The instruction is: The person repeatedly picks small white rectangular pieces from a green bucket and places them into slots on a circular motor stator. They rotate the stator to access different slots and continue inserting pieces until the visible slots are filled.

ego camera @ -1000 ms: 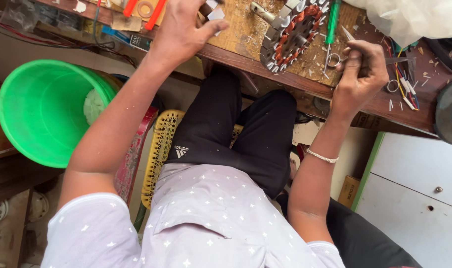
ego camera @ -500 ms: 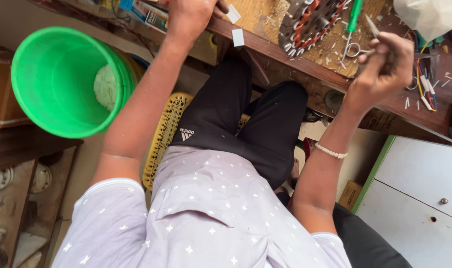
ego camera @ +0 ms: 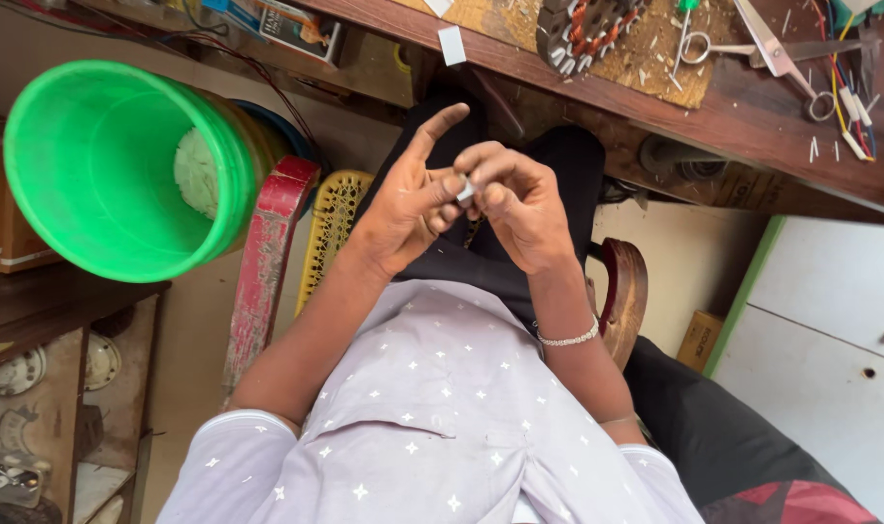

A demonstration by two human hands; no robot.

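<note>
My left hand (ego camera: 410, 199) and my right hand (ego camera: 517, 201) meet over my lap, above black trousers. Both pinch a small white piece (ego camera: 467, 190) between their fingertips; my left index finger points up and away. On the wooden workbench (ego camera: 743, 121) beyond them lies a round motor stator with copper windings (ego camera: 583, 27), partly cut off by the frame's top edge.
A big green bucket (ego camera: 112, 165) stands at the left beside a red and yellow stool frame (ego camera: 267, 262). Scissors (ego camera: 752, 44), coloured wires (ego camera: 850, 107) and white scraps lie on the bench. A white cabinet (ego camera: 830, 340) is at the right.
Both hands left the workbench and came down together over the lap, now pinching the small white piece. The view tilted down.
</note>
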